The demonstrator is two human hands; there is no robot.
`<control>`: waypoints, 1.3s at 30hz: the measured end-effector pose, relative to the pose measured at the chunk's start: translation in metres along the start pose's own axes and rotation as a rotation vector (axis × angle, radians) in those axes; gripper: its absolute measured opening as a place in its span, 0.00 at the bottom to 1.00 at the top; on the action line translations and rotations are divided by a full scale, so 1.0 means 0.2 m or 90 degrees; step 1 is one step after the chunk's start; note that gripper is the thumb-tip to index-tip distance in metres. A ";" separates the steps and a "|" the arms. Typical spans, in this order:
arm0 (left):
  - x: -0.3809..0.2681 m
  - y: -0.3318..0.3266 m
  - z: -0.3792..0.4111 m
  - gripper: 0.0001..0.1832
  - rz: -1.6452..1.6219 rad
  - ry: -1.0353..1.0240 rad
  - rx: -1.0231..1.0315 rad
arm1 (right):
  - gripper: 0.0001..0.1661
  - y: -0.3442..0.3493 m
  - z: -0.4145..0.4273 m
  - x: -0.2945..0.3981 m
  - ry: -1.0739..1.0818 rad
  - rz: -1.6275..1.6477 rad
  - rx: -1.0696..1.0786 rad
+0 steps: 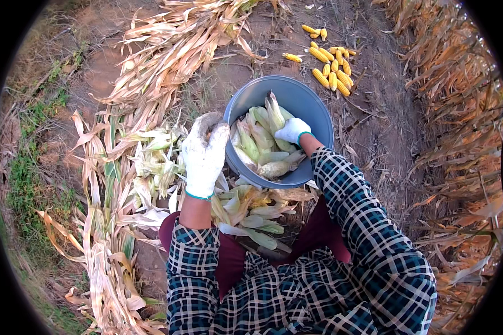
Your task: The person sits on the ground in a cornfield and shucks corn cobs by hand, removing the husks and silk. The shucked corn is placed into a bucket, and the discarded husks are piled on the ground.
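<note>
My right hand, in a white knit glove with a green cuff, reaches into a grey-blue plastic bucket. Its fingers are around an unhusked ear of corn whose dark tip points up. Several more ears in pale green husks lie beneath it in the bucket. Just left of the bucket's rim is my left hand, raised, in a matching glove with soiled fingertips. Its fingers are bent towards the thumb; whether something small sits between them cannot be made out.
Several husked yellow cobs lie on bare soil beyond the bucket. Loose husks cover the ground between my knees, and more husks lie to the left. A long heap of dry corn stalks runs along the left. Standing dry corn lines the right.
</note>
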State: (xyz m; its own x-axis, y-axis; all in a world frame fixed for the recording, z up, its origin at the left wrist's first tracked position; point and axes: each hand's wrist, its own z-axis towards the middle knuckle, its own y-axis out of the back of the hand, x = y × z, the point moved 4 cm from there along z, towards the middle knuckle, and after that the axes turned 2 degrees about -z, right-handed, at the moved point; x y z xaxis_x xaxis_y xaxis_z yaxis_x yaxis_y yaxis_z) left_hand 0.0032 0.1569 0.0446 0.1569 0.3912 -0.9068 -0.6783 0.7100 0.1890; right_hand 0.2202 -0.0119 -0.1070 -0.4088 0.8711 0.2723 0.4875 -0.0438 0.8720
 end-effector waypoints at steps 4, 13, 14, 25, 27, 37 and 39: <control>-0.02 -0.04 -0.04 0.16 0.049 -0.011 0.037 | 0.33 0.18 -0.15 0.22 0.118 0.270 -0.014; 0.14 -0.21 -0.07 0.24 -0.477 0.281 0.139 | 0.32 0.43 -0.69 0.53 0.458 0.799 0.140; 0.09 -0.22 -0.09 0.24 -0.473 0.285 0.176 | 0.32 0.44 -0.69 0.53 0.511 0.741 0.110; -0.06 -0.19 -0.25 0.35 -0.312 0.185 0.144 | 0.37 0.47 -0.73 0.50 0.557 0.851 0.128; -0.01 -0.18 -0.27 0.34 -0.265 0.171 0.138 | 0.35 0.46 -0.76 0.51 0.549 0.646 -0.003; 0.18 -0.08 -0.27 0.18 -0.603 0.361 -0.094 | 0.18 0.28 -0.67 0.45 0.198 1.319 -0.020; 0.28 -0.02 -0.22 0.17 -0.621 0.348 -0.169 | 0.18 0.34 -0.77 0.45 0.200 1.341 0.011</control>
State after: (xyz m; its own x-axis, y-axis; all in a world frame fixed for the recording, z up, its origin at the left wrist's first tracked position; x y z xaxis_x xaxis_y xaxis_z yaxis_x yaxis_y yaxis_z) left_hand -0.0175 0.1501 -0.0237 0.4104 -0.6098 -0.6780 -0.5796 0.3996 -0.7102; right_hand 0.0987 -0.0114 0.0396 0.5393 -0.5539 0.6343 0.2769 -0.5946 -0.7548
